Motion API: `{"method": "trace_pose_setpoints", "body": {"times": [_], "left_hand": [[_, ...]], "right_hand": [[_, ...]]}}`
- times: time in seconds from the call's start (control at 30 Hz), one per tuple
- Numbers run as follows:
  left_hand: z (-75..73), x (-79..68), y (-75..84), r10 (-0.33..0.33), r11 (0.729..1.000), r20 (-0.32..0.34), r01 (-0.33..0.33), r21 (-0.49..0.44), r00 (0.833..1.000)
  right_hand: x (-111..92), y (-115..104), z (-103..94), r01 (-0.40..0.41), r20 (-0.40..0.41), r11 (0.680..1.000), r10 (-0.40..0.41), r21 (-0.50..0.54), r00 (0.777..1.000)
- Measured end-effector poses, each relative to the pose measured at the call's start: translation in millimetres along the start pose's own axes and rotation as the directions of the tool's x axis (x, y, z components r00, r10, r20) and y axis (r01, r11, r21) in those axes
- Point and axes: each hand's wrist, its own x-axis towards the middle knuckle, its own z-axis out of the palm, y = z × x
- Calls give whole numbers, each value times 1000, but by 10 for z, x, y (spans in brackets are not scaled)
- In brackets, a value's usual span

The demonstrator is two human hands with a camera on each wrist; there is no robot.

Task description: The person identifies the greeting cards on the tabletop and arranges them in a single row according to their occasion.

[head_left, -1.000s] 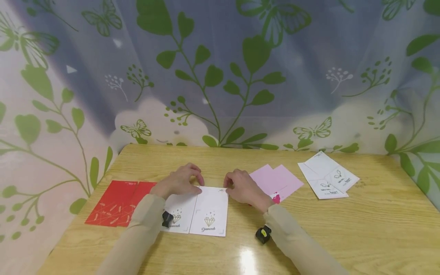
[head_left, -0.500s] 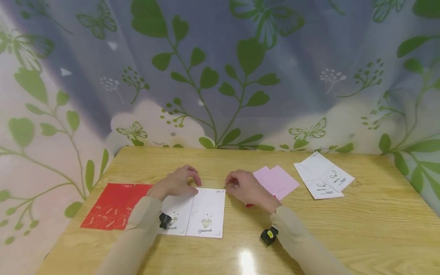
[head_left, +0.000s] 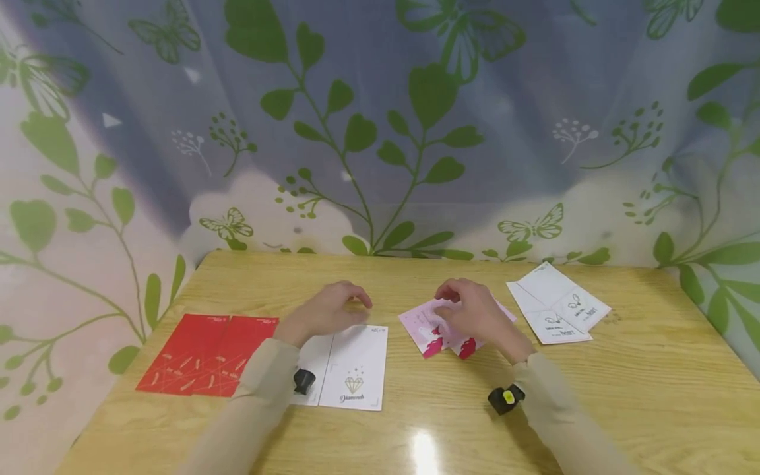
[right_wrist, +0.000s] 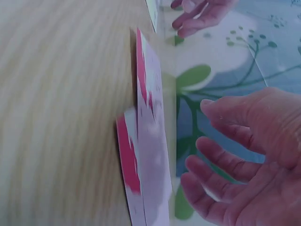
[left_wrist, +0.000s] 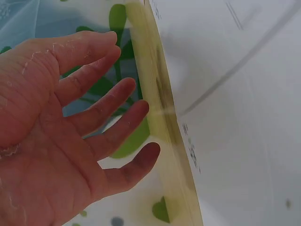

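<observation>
Two white cards [head_left: 354, 359], each printed with a diamond and the word "Diamonds", lie side by side at the table's middle left. My left hand [head_left: 330, 310] hovers at their top edge and hides part of the left one. In the left wrist view its fingers [left_wrist: 113, 132] are spread and relaxed, holding nothing. Two overlapping pink cards [head_left: 423, 323] with magenta prints lie right of the white pair. Over them is my right hand [head_left: 472, 313], covering their middle. Its loosely bent fingers [right_wrist: 225, 157] hold nothing in the right wrist view, apart from the cards.
Two red cards [head_left: 196, 356] with gold print lie side by side at the left. At the back right, white cards [head_left: 549, 310] with a small drawing and lettering overlap at an angle. A patterned curtain [head_left: 380, 132] hangs behind the wooden table [head_left: 451, 422].
My right hand has left the right diamond card's top corner and moved right, over the pink cards. My left hand has shifted slightly right and come off the white cards, fingers straighter.
</observation>
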Motion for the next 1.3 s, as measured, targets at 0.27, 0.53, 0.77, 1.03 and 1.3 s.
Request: {"method": "trace_pose_setpoints", "body": {"times": [0.27, 0.53, 0.77, 1.03, 1.3], "left_hand": [[142, 126, 184, -9, 1000, 20, 10, -19, 1000], [237, 194, 291, 15, 997, 65, -10, -74, 998], [277, 236, 360, 58, 997, 84, -52, -64, 995], [310, 367, 436, 23, 998, 68, -19, -66, 997], [445, 583, 647, -145, 989, 34, 144, 30, 989]], "right_hand": [[-136, 173, -255, -151, 98, 981, 164, -125, 982], [-122, 299, -263, -171, 124, 975, 190, -145, 974], [37, 395, -254, -130, 116, 973, 154, -189, 981], [146, 452, -301, -128, 106, 972, 151, -196, 983], [194, 529, -271, -148, 104, 960, 177, -236, 979]]}}
